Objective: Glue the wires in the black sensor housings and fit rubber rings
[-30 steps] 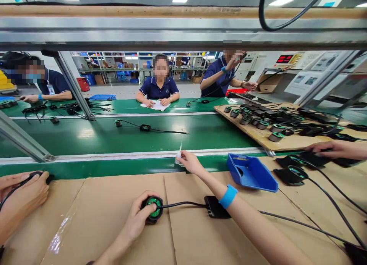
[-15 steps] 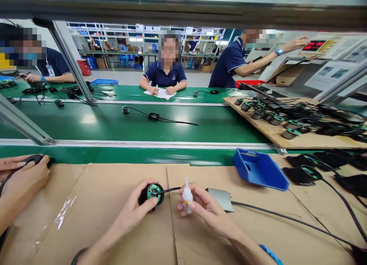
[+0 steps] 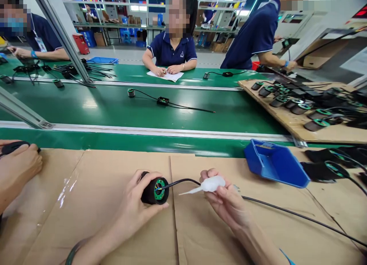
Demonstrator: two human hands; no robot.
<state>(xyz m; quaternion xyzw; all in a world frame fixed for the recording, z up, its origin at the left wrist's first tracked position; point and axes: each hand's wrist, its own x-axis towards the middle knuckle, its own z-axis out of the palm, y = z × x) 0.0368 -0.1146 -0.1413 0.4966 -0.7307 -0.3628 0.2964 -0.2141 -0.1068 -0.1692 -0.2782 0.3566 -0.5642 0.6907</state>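
1. The left hand (image 3: 137, 206) lies well to the left of the blue bin (image 3: 275, 165) and nearer the camera. It is closed on a round black part (image 3: 153, 191), with the thumb under its rim and the fingers curled over the top.
2. The part is tipped on its side, so its green ring faces toward the bin. It is lifted just off the cardboard-covered bench (image 3: 94, 188).
3. The right hand (image 3: 228, 204) is between the part and the bin, lower in the view. Its fingers are closed round a white squeeze bottle (image 3: 211, 183).
4. The bottle lies nearly level. Its thin nozzle points away from the bin toward the part's green face, and the tip is just short of it.
5. A black cable (image 3: 286, 212) leaves the centre of the part and arcs behind the right hand. It then runs across the cardboard, passing in front of the bin.
6. Just to the right of the bin lie more black parts (image 3: 323, 169) with their own cables.
7. Beyond the bin runs a green conveyor belt (image 3: 109, 108). A single cable assembly (image 3: 163, 101) lies on it, to the bin's far left.
8. Behind the bin and to its right, a wooden board (image 3: 289, 121) carries rows of similar round parts.
9. Far to the left of the bin, a co-worker's hand (image 3: 18, 168) rests on the bench, closed over a dark piece (image 3: 13, 146).
10. Across the belt from the bin, other people in dark blue shirts sit or stand. One has both hands on a sheet of paper (image 3: 168, 76).
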